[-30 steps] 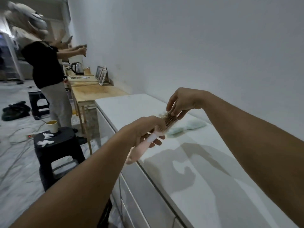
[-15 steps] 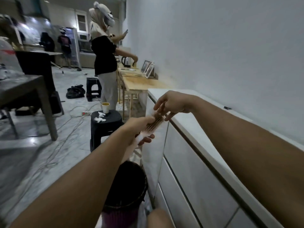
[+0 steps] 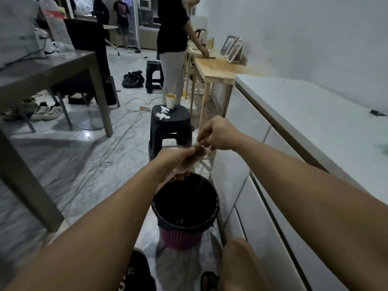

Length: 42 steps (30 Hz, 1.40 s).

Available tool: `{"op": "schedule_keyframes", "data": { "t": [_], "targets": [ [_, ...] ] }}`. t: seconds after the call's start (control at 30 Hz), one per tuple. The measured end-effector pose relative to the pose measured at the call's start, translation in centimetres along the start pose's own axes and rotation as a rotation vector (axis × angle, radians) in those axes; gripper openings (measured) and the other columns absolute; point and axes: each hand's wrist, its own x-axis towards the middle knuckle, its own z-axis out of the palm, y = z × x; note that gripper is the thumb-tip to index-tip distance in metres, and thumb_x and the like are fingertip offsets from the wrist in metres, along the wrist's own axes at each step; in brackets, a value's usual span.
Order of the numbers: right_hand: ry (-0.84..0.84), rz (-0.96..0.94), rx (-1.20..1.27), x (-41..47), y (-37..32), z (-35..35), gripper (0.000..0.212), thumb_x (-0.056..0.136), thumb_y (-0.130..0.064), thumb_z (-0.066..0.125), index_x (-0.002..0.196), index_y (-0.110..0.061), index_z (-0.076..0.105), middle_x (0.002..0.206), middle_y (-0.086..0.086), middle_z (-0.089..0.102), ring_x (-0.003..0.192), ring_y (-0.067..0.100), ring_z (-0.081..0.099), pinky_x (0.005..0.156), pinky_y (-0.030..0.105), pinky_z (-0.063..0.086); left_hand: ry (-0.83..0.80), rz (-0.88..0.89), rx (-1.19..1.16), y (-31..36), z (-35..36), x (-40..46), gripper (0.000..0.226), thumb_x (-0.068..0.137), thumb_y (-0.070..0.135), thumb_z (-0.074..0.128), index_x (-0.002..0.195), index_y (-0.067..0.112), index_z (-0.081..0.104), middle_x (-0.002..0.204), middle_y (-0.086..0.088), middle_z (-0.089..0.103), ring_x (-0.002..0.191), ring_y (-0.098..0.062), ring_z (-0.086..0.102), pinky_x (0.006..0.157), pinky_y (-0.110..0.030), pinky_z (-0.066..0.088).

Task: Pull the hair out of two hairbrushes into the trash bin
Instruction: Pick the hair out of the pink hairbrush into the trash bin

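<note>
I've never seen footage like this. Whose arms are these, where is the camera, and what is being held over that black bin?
There is no machine here: the arms belong to a person wearing a wide-angle camera on the head, looking forward and down, so you see what they see. The left hand grips a pale pink hairbrush, bristles up. The right hand pinches at the bristles, apparently pulling hair out. Both are held above a trash bin, a pink basket lined with a black bag, standing on the floor beside a white cabinet. Behind it, a black stool carries a paper cup and crumpled tissues. Another person stands at a wooden table further back.
</note>
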Motion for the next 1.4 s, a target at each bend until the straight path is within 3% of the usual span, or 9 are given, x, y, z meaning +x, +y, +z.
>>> {"op": "schedule_keyframes", "data": {
  "t": [0.3, 0.53, 0.63, 0.77, 0.93, 1.03, 1.1, 1.27, 1.4],
  "targets": [
    [0.061, 0.236, 0.252, 3.8, 7.9, 9.9, 0.027, 0.083, -0.002, 0.067, 0.064, -0.02, 0.064, 0.069, 0.004, 0.065, 0.073, 0.025, 0.067, 0.074, 0.044, 0.061, 0.178, -0.11, 0.151, -9.5, -0.6, 7.9, 0.053, 0.075, 0.063, 0.072, 0.071, 0.01, 0.062, 0.06, -0.006, 0.068, 0.037, -0.016, 0.06, 0.038, -0.022, 0.042],
    [0.072, 0.465, 0.509, 5.2, 13.8, 17.1, 0.023, 0.087, 0.0, 0.062, 0.069, -0.013, 0.064, 0.071, 0.01, 0.064, 0.06, 0.019, 0.063, 0.063, 0.038, 0.061, 0.16, -0.16, 0.238, -16.2, 0.6, 13.6, 0.064, 0.077, 0.069, 0.064, 0.063, 0.007, 0.066, 0.053, -0.006, 0.068, 0.054, -0.027, 0.069, 0.059, -0.036, 0.058],
    [0.025, 0.487, 0.595, 6.2, 15.6, 19.8, 0.018, 0.087, 0.0, 0.063, 0.074, -0.012, 0.066, 0.073, 0.009, 0.065, 0.064, 0.02, 0.065, 0.065, 0.038, 0.06, 0.14, -0.202, 0.203, -18.1, 2.1, 15.7, 0.065, 0.076, 0.069, 0.065, 0.071, 0.005, 0.068, 0.056, -0.005, 0.066, 0.05, -0.024, 0.065, 0.048, -0.028, 0.05],
    [-0.013, 0.507, 0.586, 6.9, 17.8, 22.5, 0.014, 0.087, -0.002, 0.063, 0.079, -0.013, 0.066, 0.076, 0.009, 0.066, 0.066, 0.019, 0.065, 0.066, 0.038, 0.06, 0.119, -0.331, 0.079, -20.9, 3.8, 17.8, 0.067, 0.071, 0.07, 0.068, 0.084, 0.004, 0.072, 0.076, -0.008, 0.069, 0.065, -0.028, 0.069, 0.046, -0.026, 0.046],
    [-0.022, 0.538, 0.587, 7.2, 20.0, 24.3, 0.01, 0.087, -0.006, 0.064, 0.085, -0.015, 0.067, 0.073, 0.005, 0.067, 0.068, 0.02, 0.068, 0.064, 0.033, 0.059, 0.005, -0.382, -0.082, -21.2, 4.6, 19.8, 0.038, 0.073, 0.061, 0.067, 0.078, 0.023, 0.065, 0.086, -0.001, 0.069, 0.078, -0.029, 0.071, 0.062, -0.031, 0.049],
    [-0.02, 0.539, 0.623, 7.3, 20.9, 25.0, 0.01, 0.087, -0.008, 0.066, 0.081, -0.015, 0.069, 0.074, 0.004, 0.068, 0.067, 0.019, 0.068, 0.062, 0.031, 0.058, -0.054, -0.346, -0.038, -20.7, 5.3, 21.0, 0.056, 0.065, 0.073, 0.064, 0.086, 0.022, 0.072, 0.093, -0.006, 0.074, 0.081, -0.026, 0.071, 0.064, -0.03, 0.05],
    [-0.044, 0.49, 0.594, 7.5, 21.3, 25.0, 0.015, 0.086, -0.009, 0.066, 0.076, -0.019, 0.068, 0.072, 0.003, 0.068, 0.066, 0.018, 0.068, 0.061, 0.031, 0.057, -0.056, -0.317, 0.063, -20.5, 5.8, 21.5, 0.072, 0.06, 0.082, 0.062, 0.087, 0.017, 0.076, 0.089, -0.007, 0.075, 0.077, -0.023, 0.07, 0.065, -0.031, 0.055],
    [-0.08, 0.402, 0.456, 8.9, 22.8, 25.0, 0.025, 0.086, -0.008, 0.066, 0.068, -0.025, 0.064, 0.065, 0.0, 0.065, 0.061, 0.018, 0.064, 0.065, 0.036, 0.057, 0.101, -0.247, 0.29, -20.7, 6.5, 23.3, 0.069, 0.053, 0.082, 0.065, 0.058, 0.013, 0.069, 0.052, 0.001, 0.067, 0.056, -0.021, 0.067, 0.062, -0.035, 0.055],
    [-0.015, 0.418, 0.33, 9.9, 24.2, 25.1, 0.029, 0.085, -0.008, 0.063, 0.064, -0.028, 0.06, 0.066, -0.006, 0.061, 0.068, 0.019, 0.061, 0.067, 0.03, 0.05, 0.247, -0.23, 0.273, -20.5, 5.9, 24.5, 0.077, 0.054, 0.08, 0.062, 0.065, 0.005, 0.073, 0.048, 0.001, 0.065, 0.054, -0.022, 0.066, 0.068, -0.041, 0.058]
  ]
}}
